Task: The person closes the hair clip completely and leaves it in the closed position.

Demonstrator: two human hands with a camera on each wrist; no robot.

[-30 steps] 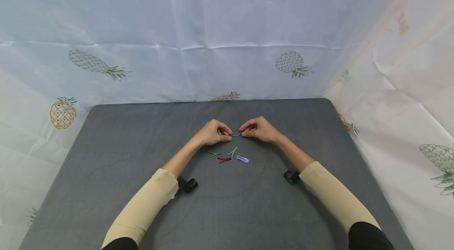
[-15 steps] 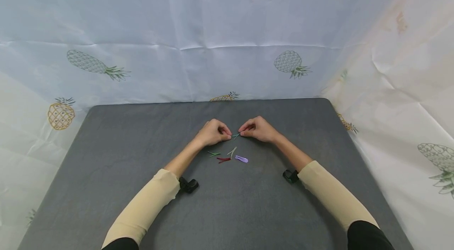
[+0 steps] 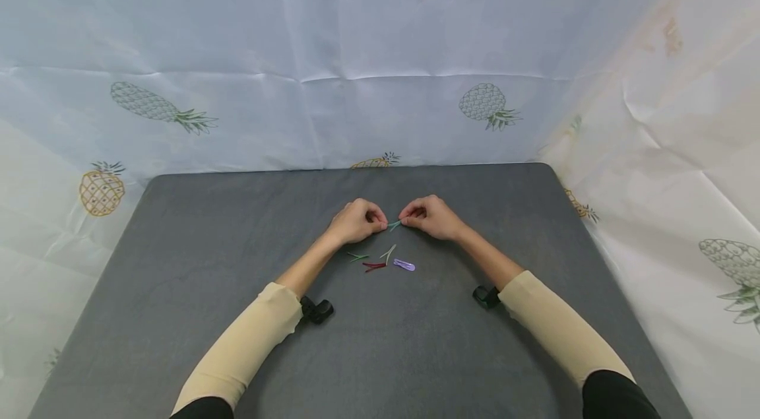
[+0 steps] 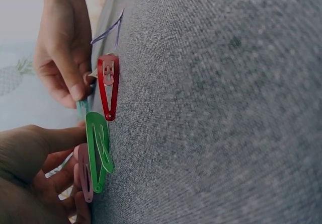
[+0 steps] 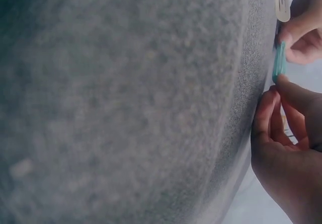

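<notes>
Teal hair clip (image 3: 394,225) is pinched at its two ends between the fingertips of the left hand (image 3: 355,222) and the right hand (image 3: 432,217), just above the grey table (image 3: 178,254). In the right wrist view the clip (image 5: 279,62) is seen as a thin teal strip, gripped at one end by the right thumb and forefinger (image 5: 297,95) and at the other by the fingers of the left hand (image 5: 302,32). The fingers of both hands are curled in around the clip. Four more clips are laid on the table just on the near side of the fingers: a green clip (image 3: 358,257) below the left hand, a red clip (image 3: 375,266) beside it, a pale clip (image 3: 388,253) under the gap between the hands, and a purple clip (image 3: 405,265) towards the right hand. In the left wrist view the green clip (image 4: 98,148) and the red clip (image 4: 108,85) are shown close up, lying apart on the table. Beige sleeves (image 3: 243,346) are worn on both forearms. A pineapple-print sheet (image 3: 380,56) is hung behind the table.
</notes>
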